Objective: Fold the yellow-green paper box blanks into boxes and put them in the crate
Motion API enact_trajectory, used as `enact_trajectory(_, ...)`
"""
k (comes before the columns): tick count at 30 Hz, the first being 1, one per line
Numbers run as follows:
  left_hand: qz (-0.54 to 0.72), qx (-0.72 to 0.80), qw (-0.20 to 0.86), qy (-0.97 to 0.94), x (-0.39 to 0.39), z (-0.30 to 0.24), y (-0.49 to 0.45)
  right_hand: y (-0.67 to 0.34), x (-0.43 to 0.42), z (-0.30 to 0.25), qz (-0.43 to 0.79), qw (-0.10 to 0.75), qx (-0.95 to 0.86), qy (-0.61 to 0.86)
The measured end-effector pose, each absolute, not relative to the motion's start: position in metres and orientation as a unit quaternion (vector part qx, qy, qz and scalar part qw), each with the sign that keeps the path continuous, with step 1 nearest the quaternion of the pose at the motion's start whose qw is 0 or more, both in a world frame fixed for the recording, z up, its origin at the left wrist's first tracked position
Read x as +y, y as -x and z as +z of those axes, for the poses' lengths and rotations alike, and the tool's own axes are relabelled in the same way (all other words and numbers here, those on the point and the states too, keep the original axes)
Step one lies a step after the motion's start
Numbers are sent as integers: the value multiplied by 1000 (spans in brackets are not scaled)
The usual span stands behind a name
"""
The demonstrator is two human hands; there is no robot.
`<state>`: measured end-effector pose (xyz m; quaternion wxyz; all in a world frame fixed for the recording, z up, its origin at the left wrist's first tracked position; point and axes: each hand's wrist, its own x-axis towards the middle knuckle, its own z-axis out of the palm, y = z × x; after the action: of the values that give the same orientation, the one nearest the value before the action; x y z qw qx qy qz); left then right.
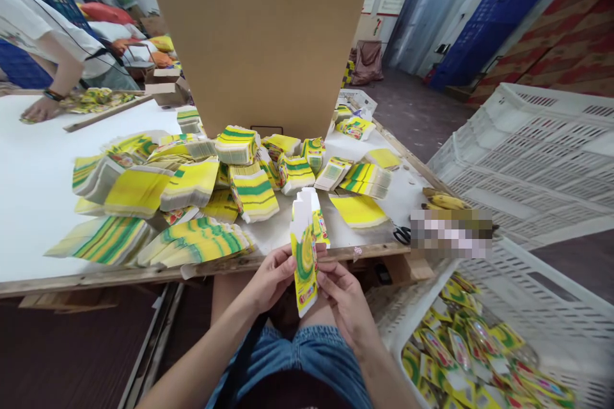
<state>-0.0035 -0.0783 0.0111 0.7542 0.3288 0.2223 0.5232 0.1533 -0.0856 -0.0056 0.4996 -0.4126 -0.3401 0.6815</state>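
Note:
Over my lap, at the table's front edge, a yellow and green printed carton (306, 262) with white flaps at its top stands nearly upright. My left hand (274, 278) pinches its left side between thumb and fingers. At its right edge, the fingers of my right hand (346, 303) are closed on it. Just behind shows a second yellow printed panel with white flaps (318, 220); whether it belongs to the same carton I cannot tell. Stacks of flat yellow and green cartons (189, 243) lie beyond my hands, some fanned out.
A tall cardboard sheet (263, 38) stands behind the stacks. Scissors (401, 234) and bananas (446, 200) lie at the right, beside a blurred patch. Below is a white crate (542, 281) of filled cartons; stacked crates (532, 147) rise behind. A co-worker's hand (42, 108) rests far left.

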Motion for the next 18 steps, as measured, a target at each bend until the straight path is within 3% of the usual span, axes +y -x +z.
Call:
enact_trajectory(8, 570, 345, 676, -314, -80, 5, -4, -153, -89, -9, 586, 458, -467, 479)
enact_trajectory(18, 577, 443, 563, -393, -92, 11, 0, -147, -92, -7, 466, 484, -536, 511)
